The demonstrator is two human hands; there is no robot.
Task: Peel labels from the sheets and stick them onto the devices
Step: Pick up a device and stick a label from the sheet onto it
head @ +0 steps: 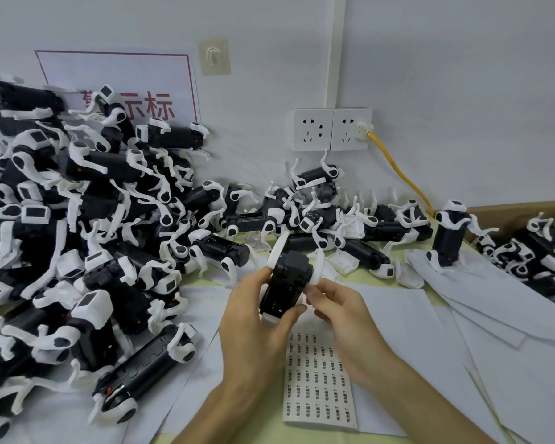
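Note:
A black and white robot-dog device [287, 280] is held upright above the table in the middle of the head view. My left hand [253, 318] grips its lower body, thumb across the front. My right hand [337, 310] pinches at the device's right side with fingertips; I cannot tell whether a label is between them. Below the hands lies a label sheet [318, 379] with several rows of small printed labels.
A tall pile of the same devices [77, 235] fills the left side. More devices [334, 219] lie along the wall, and others sit in a cardboard box [510, 209] at right. One device [447, 235] stands upright. Blank white sheets [494, 315] cover the right. A yellow cable [398, 168] runs from a wall socket.

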